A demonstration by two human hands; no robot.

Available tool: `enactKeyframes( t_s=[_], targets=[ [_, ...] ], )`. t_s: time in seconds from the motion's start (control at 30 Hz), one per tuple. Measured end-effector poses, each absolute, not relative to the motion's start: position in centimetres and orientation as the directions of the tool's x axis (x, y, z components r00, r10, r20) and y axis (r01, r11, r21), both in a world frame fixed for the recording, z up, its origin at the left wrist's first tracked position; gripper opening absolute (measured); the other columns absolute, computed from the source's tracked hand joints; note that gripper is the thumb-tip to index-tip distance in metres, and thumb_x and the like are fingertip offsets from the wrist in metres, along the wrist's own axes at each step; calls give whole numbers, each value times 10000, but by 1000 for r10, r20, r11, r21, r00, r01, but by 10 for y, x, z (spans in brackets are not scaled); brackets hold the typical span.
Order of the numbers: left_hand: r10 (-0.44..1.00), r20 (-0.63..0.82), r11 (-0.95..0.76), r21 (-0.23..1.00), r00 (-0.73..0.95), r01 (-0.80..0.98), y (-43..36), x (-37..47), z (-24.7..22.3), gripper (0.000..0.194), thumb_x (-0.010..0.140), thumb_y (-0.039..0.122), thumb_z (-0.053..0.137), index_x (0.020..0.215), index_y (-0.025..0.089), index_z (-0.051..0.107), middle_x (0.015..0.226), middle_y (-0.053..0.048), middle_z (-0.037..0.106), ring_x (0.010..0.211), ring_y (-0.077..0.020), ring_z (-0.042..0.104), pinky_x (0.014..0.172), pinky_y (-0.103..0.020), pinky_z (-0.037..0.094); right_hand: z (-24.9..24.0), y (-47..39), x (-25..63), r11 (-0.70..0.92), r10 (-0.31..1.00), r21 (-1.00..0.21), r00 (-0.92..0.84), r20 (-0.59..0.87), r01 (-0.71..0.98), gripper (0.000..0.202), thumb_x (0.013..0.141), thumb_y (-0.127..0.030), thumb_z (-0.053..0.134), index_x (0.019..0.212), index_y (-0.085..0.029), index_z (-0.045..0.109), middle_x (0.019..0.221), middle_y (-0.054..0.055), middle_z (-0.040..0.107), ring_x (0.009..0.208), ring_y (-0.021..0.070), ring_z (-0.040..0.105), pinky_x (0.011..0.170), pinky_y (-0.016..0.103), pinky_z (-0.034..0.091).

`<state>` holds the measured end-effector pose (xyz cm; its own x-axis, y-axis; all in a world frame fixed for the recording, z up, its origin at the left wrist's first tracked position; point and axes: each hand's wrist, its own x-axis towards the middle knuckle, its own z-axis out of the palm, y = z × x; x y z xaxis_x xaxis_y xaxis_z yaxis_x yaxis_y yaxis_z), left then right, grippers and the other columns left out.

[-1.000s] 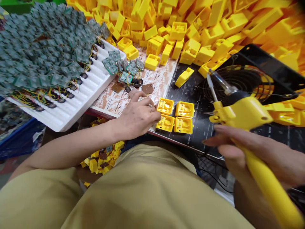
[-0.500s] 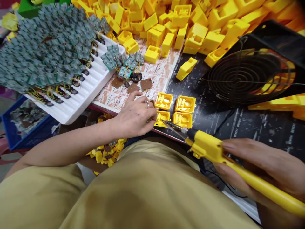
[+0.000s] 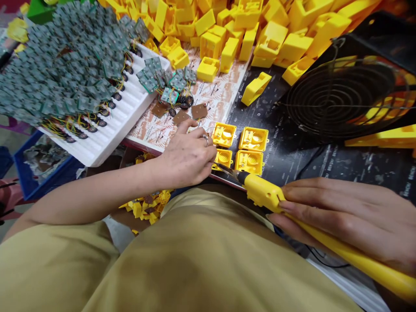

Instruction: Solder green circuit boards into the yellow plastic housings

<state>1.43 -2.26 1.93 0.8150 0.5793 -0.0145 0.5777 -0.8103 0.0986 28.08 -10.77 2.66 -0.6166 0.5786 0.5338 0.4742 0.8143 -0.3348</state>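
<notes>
Four open yellow cases (image 3: 255, 138) sit in a two-by-two block at the near edge of the work surface, hollow side up, each with a round recess inside. Over the near-left case (image 3: 224, 157) lies the metal tip of a yellow tool (image 3: 264, 191), slanting in from the right; whether the tip touches the plastic, I cannot tell. The right hand (image 3: 344, 216) grips the tool's long handle, fingers closed around it. The left hand (image 3: 190, 154), a ring on one finger, rests at the left side of the block with its fingers curled in and its fingertips hidden, so I cannot tell whether it pinches anything.

Just beyond the left hand lie brown plates (image 3: 199, 111) and a small cluster of green circuit boards (image 3: 170, 95) with round black parts. To the left, a white ridged tray (image 3: 97, 147) carries a dense mass of wired boards (image 3: 65, 73). A single yellow housing (image 3: 256, 89) lies on the black mat (image 3: 341, 162), near a fan with a wire guard (image 3: 329, 104). Behind, yellow housings (image 3: 211, 45) are heaped. Below the surface are more yellow pieces (image 3: 146, 208) and a blue crate (image 3: 26, 173).
</notes>
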Motion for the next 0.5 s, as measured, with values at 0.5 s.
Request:
enactKeyframes(
  t_s=[0.5],
  targets=[
    [564, -93, -817, 76, 820, 571, -17, 23, 25, 223, 797, 241, 490, 653, 169, 645, 723, -63, 696, 807, -234, 592, 922, -498, 375, 27, -117, 302, 719, 695, -442, -554, 457, 537, 151, 915, -206, 703, 1030, -180, 607, 886, 28, 687, 844, 103, 657, 787, 245, 554]
  ],
)
